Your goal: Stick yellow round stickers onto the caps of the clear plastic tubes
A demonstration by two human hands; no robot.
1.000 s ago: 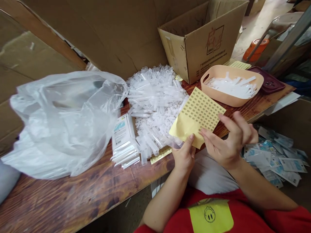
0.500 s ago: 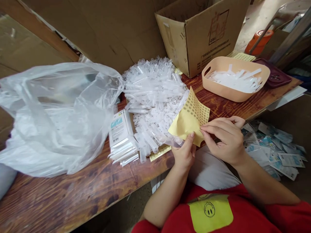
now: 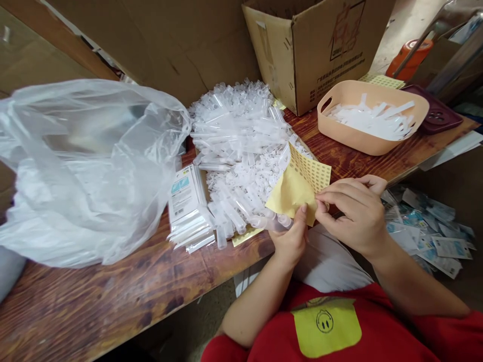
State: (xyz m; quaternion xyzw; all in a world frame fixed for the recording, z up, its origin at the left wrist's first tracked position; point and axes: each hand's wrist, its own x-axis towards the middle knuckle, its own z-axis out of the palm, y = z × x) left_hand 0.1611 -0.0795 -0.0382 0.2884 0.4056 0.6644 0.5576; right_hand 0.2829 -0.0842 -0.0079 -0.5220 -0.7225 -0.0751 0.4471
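My left hand [image 3: 291, 241] grips the lower edge of a yellow sticker sheet [image 3: 292, 193], its thumb on the front. The sheet is bent, and rows of small round stickers show on its right part. At its right edge my right hand [image 3: 352, 213] pinches the sheet between thumb and fingertips. Clear plastic tubes [image 3: 241, 130] and small white pieces [image 3: 241, 176] lie heaped behind and left of the sheet. A few tube ends stick out beside my left hand. Left of the heap is a stack of printed plastic packets [image 3: 184, 198].
A large clear plastic bag [image 3: 94, 201] lies on the wooden table [image 3: 124, 296] at left. A peach basket [image 3: 356, 138] with white strips stands back right, near a cardboard box [image 3: 324, 55] and a dark red phone [image 3: 439, 115]. Packets [image 3: 433, 231] are piled below the table at right.
The view has shifted slightly. Both hands keep hold of the yellow sheet, with little change in their grip.
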